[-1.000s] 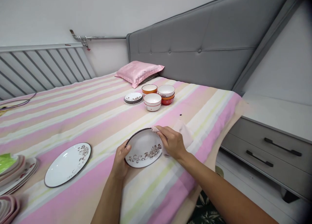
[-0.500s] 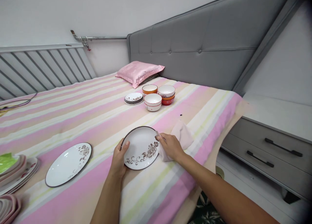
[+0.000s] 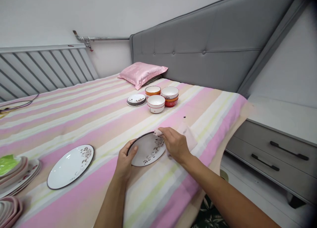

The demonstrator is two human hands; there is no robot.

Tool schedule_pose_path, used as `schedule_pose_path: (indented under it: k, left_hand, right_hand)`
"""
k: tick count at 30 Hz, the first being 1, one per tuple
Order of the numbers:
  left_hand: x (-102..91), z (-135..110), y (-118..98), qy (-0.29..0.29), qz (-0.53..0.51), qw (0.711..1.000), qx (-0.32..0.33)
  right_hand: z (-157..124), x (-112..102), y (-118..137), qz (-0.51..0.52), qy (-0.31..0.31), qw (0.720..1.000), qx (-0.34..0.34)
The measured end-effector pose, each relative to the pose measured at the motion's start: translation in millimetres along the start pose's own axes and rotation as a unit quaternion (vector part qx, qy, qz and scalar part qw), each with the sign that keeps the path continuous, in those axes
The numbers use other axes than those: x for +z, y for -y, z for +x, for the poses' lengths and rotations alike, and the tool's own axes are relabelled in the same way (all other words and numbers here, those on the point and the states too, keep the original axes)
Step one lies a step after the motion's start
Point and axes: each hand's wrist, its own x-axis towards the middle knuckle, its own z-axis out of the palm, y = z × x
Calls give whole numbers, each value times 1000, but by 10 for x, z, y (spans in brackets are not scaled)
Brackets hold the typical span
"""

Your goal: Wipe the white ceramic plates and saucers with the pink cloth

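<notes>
A white plate (image 3: 146, 150) with a dark rim and a brown flower pattern is tilted above the bed. My left hand (image 3: 126, 158) grips its left edge, thumb on the face and fingers behind. In my right hand (image 3: 174, 143) is a pale pink cloth (image 3: 187, 135), pinched over the plate's upper right rim; the rest of the cloth hangs down to the bedcover. A second white plate (image 3: 70, 167) with the same pattern lies to the left.
Stacked bowls (image 3: 156, 104) and a pile of small plates (image 3: 136, 99) stand farther back, before a pink pillow (image 3: 142, 73). More dishes (image 3: 21, 176) are at the left edge. A drawer cabinet (image 3: 277, 155) is beside the bed (image 3: 99, 122) on the right.
The held plate has tipped to a flatter angle to my view. My right hand has moved up with the cloth along the rim, from the right side towards the top.
</notes>
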Motion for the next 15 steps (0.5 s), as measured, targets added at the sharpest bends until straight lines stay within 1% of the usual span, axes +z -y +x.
schedule_pose_path:
  k: [3,6,10,13,15]
  left_hand:
    - [31,-10,-20,-11,-16,1000,-13]
    - [48,-7,-21,-25,-25,999,-22]
    - [49,12,-19,-66,-27,997,-21]
    - [59,22,-28,-73,-39,996,-38]
    - [73,26,-29,-87,-55,993,-66]
  right_hand:
    - [-12,12,5,10,13,1000,20]
    - [-31,33,8,11,42,997,66]
    - [-75,101,-5,-12,112,985,129]
    - [-120,184,-51,-41,181,970,157]
    - [-142,233,-95,-38,190,968,158]
